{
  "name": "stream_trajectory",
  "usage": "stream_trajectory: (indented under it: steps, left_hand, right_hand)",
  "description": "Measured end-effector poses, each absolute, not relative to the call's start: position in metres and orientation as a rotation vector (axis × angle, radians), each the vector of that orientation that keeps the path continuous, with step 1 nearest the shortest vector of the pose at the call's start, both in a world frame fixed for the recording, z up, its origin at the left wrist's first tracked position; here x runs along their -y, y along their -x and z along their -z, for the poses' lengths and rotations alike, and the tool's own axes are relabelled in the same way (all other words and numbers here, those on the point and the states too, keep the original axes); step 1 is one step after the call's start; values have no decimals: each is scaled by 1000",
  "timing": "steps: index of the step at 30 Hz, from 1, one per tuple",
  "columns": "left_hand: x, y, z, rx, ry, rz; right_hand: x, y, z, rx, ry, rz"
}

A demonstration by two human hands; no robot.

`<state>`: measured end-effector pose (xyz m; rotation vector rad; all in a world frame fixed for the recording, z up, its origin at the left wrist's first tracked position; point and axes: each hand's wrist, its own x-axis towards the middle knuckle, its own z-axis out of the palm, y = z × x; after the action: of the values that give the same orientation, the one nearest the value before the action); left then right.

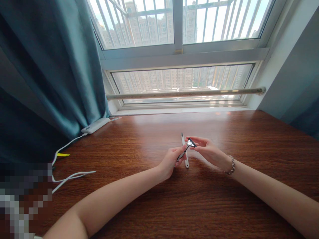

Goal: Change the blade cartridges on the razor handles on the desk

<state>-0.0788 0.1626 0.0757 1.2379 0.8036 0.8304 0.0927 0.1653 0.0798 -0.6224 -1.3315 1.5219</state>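
Observation:
Both my hands meet over the middle of a brown wooden table point(154, 212). My left hand point(171, 161) is closed round the dark handle of a small razor point(187, 146). My right hand point(206, 150), with a bead bracelet at the wrist, pinches the razor's shiny head with its fingertips. A second thin silver tool point(183, 141) lies flat on the table just behind and under my hands, its forked tip pointing toward the window.
A white power bank point(96, 125) lies at the back left by the teal curtain point(50, 73), with white cables point(69, 176) trailing along the left edge. A metal rail point(184, 94) runs across the window behind the table.

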Motion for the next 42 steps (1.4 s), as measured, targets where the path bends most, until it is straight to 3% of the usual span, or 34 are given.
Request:
stream_trajectory:
  steps: [34, 42]
  left_hand:
    - [-164, 79, -75, -803, -1119, -898]
    - [-172, 83, -84, -621, -962, -934]
  right_hand:
    - [-168, -99, -85, 1184, 675, -1527]
    - [-170, -100, -80, 1798, 982, -1246]
